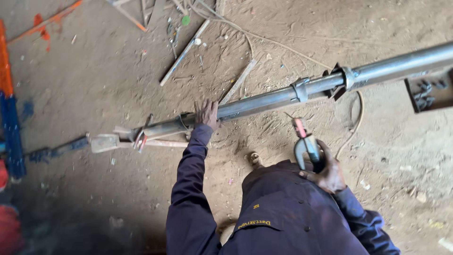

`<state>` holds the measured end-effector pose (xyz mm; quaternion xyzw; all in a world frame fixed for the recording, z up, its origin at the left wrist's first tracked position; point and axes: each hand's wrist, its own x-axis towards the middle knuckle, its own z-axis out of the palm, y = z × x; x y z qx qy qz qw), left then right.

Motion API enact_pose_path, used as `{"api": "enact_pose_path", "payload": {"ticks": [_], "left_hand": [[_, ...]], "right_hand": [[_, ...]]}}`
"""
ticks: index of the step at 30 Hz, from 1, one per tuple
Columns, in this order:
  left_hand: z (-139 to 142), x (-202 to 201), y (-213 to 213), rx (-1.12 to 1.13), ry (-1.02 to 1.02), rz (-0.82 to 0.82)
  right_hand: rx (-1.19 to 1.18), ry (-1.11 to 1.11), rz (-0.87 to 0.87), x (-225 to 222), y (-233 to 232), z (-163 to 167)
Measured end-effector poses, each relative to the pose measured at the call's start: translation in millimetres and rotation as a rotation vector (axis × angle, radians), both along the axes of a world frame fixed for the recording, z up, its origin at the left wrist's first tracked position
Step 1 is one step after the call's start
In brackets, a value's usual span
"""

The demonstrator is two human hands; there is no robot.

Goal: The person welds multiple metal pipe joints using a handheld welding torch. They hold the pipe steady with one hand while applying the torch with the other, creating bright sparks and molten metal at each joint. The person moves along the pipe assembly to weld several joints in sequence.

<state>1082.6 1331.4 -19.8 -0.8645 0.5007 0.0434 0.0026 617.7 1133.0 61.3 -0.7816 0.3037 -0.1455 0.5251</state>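
Observation:
A long grey steel pipe (264,99) runs from lower left to upper right above the dirt floor, with a collar (300,89) and a finned bracket (340,78) on it. My left hand (207,114) rests flat on the pipe near its middle. My right hand (325,172) grips a welding electrode holder (306,148) with a red-tipped jaw, held below the pipe and apart from it. A cable (354,127) trails from the holder across the ground. Both arms wear dark blue sleeves.
A flat metal piece with a red-marked clamp (139,139) sits at the pipe's left end. Loose metal bars (184,52) and rods lie on the dirt at the top. Blue and orange painted frames (12,127) line the left edge. A dark bracket (429,92) sits at right.

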Motion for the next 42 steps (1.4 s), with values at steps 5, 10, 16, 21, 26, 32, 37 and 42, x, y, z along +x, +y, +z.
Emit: {"api": "enact_pose_path", "payload": {"ticks": [5, 10, 16, 21, 26, 32, 37, 42], "left_hand": [[-16, 29, -4, 0.019, 0.223, -0.016], [6, 35, -16, 0.249, 0.2, -0.035], [39, 24, -17, 0.353, 0.21, -0.052], [17, 38, -13, 0.371, 0.185, -0.044], [-21, 48, 5, -0.066, 0.441, -0.113], [-16, 54, 13, 0.11, 0.335, -0.098], [-9, 58, -3, 0.229, 0.385, -0.085], [-14, 62, -6, 0.074, 0.477, -0.154]], "right_hand": [[-0.064, 0.008, -0.017, 35, 47, 21], [-0.066, 0.053, -0.027, 53, 85, 26], [-0.245, -0.035, -0.037, 51, 105, 20], [0.007, 0.182, -0.056, 43, 96, 23], [-0.123, 0.037, 0.039, 39, 79, 8], [0.113, 0.211, 0.053, 45, 87, -15], [0.087, 0.174, 0.008, 65, 100, -22], [-0.033, 0.06, -0.092, 95, 130, -17]]}}
